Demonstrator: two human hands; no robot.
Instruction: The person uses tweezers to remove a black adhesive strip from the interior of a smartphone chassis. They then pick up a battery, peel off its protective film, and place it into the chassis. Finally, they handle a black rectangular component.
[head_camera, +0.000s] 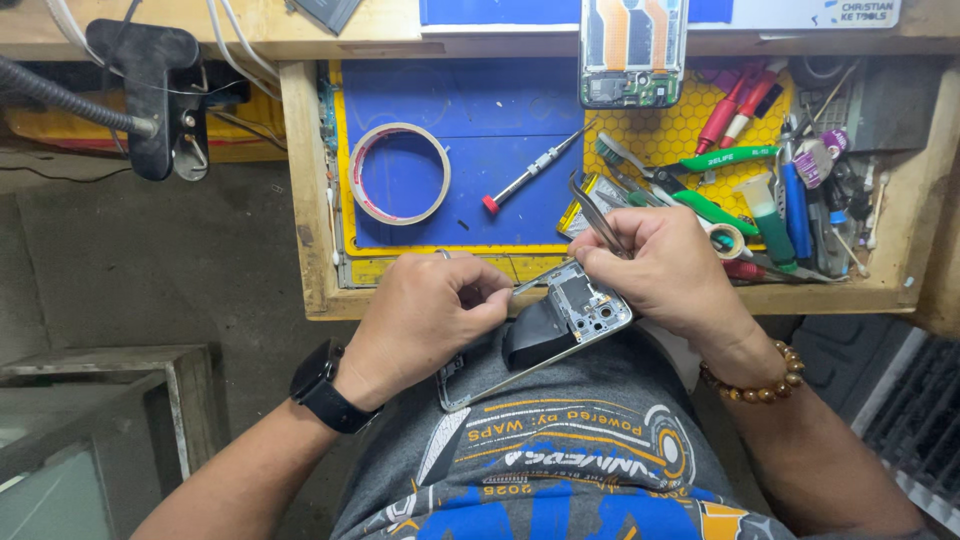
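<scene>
I have the opened phone frame (545, 335) off the tabletop's near edge, over the lap: left hand (430, 315) clamped on its side, right hand (665, 270) pinching tweezers (597, 218) at its camera corner. Back is off; internals look partly stripped, reassembly not begun. A second opened phone (632, 50) lies at the far edge.

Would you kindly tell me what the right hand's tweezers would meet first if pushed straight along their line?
Probably the opened phone frame: the right hand aims the tweezers down at its camera end, though depth is unclear.

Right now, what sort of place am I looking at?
Most likely a phone repair bench: the hands, left hand and right hand, work tweezers into an opened phone frame, above a blue work mat and crowded small tools.
</scene>
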